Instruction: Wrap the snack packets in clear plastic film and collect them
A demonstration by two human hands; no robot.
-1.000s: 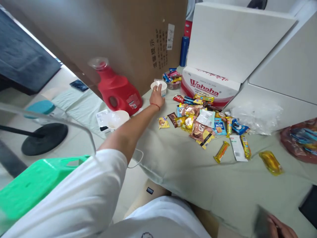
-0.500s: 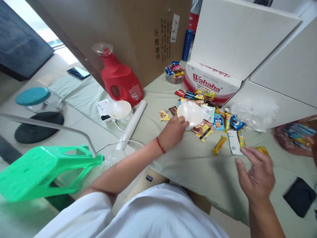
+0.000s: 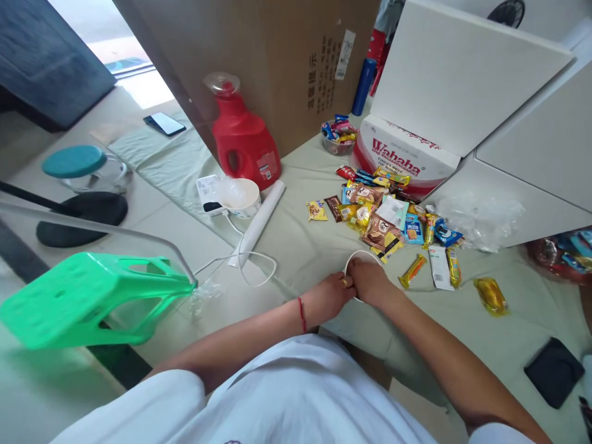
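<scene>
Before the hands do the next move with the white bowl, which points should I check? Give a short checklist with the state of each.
1. Both hands on the white bowl: ok, left hand and right hand meet at its near rim.
2. Bowl rests on the green cloth: ok.
3. Bowl empty: cannot tell, hands cover it.
4. Snack packets apart from bowl: not ok, the nearest touch its far rim.
5. White cable away from hands: ok.

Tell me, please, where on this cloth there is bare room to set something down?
Bare cloth lies between the white bowl in both hands and the red jug, and between the yellow packet and black pouch. The snack pile before the Wahaha box is crowded.
</scene>
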